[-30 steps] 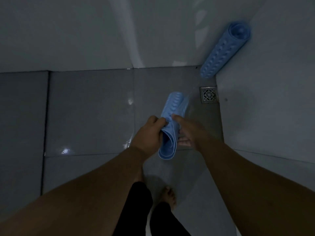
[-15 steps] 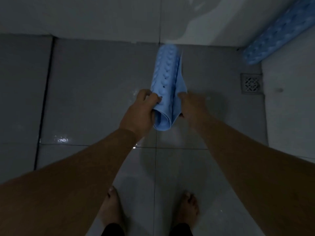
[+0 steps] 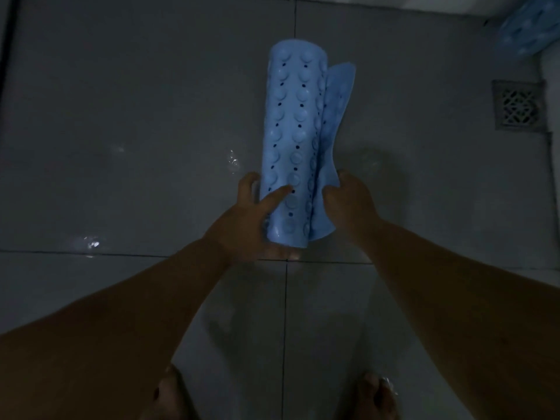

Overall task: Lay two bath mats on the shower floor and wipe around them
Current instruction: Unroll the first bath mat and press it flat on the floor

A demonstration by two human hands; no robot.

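Note:
A light blue bath mat [image 3: 295,137], rolled with its suction cups outward, lies lengthwise low over the grey shower floor [image 3: 121,147]. My left hand [image 3: 248,219] grips the near end of the roll, thumb across the top. My right hand [image 3: 348,198] pinches the loose flap that peels off the roll's right side. A second rolled blue mat [image 3: 527,28] leans in the far right corner, mostly cut off by the frame edge.
A square metal floor drain [image 3: 518,107] sits at the right by the white wall [image 3: 551,95]. Water drops glint on the wet tiles [image 3: 91,242]. My bare feet [image 3: 172,395] stand at the bottom edge.
I have bent closer to the floor and brought the roll down and forward. The loose flap has come further off the roll. The second mat has slid toward the top right corner of the view.

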